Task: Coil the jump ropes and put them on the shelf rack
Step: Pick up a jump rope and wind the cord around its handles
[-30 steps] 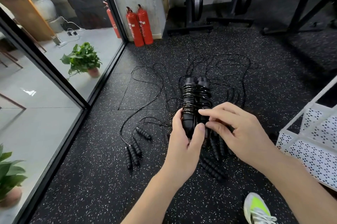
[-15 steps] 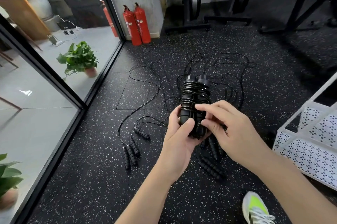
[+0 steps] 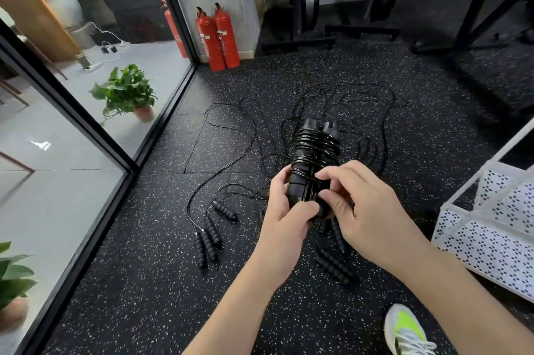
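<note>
- Starting at the left edge of the frame, a glass wall with a black frame (image 3: 95, 135) runs diagonally down the picture, with a green potted plant (image 3: 127, 94) behind it and two red fire extinguishers (image 3: 219, 36) against the grey pillar at upper centre.
- Lower left of centre on the speckled black rubber floor (image 3: 144, 282), a cluster of ribbed black foam handles (image 3: 208, 239) lies loose, their thin black cords (image 3: 228, 135) trailing uncoiled toward mid-frame; these ropes are not yet coiled.
- At centre, the left hand (image 3: 284, 227) grips the lower end of the wound jump rope bundle (image 3: 313, 152), two black handles side by side with glossy cord wrapped round them; its fingers and thumb are clamped on it.
- Just right of it, the right hand (image 3: 372, 210) pinches the cord low on the bundle, fingers curled together on the wrap.
- I judge the step to be securing the cord's end; whether it is already tucked I cannot tell.
- More ribbed handles (image 3: 335, 263) lie on the floor below the hands.
- At the right edge stands the white perforated metal shelf rack (image 3: 491, 239), near but apart from the bundle; the next move probably calls for keeping the wraps tight while carrying it rightward there.
- A white and neon-green shoe (image 3: 407, 331) sits at lower right.
</note>
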The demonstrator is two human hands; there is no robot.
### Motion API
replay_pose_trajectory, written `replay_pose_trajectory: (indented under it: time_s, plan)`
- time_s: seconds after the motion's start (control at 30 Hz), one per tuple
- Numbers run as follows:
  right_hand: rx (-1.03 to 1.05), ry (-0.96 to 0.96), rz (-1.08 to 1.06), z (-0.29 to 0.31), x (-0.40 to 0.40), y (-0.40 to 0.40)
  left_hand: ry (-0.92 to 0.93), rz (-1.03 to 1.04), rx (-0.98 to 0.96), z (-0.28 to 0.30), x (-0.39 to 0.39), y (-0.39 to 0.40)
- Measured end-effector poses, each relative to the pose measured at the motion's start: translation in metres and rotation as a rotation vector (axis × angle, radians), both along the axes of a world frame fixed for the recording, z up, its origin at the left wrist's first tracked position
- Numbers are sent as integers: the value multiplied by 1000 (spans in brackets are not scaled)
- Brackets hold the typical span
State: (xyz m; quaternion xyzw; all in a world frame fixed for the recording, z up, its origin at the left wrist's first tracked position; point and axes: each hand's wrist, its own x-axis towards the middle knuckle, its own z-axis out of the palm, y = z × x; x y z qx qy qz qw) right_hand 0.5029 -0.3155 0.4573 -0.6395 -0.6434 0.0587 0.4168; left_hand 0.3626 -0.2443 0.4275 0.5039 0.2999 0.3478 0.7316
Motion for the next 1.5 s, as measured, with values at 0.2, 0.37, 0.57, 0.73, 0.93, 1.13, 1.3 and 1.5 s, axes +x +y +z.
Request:
replay_pose_trajectory:
  time_s: [0.2, 0.37, 0.57, 0.73, 0.93, 1.13, 1.3, 1.5]
  plan:
    - [-15, 49, -41, 0, 0, 2, 195, 44, 204, 3, 0, -4]
    - [-66, 50, 47, 12, 11, 4, 256, 48, 263, 4, -3, -3]
    - [19, -70, 122, 16, 15, 3, 8, 11, -45, 7, 2, 0]
    - [61, -104, 166, 9, 17, 4, -147, -15, -164, 13, -1, -2]
    - [23, -26, 152, 15, 12, -1, -241, 34, -236, 23, -4, 4]
    - [-54, 68, 159, 16, 9, 1, -252, 111, -285, 28, -7, 9]
    - [-65, 49, 217, 19, 9, -3, -247, 148, -264, 26, -4, 11]
    - [-26, -20, 164, 8, 11, 0, -181, 187, -143, 17, 2, 13]
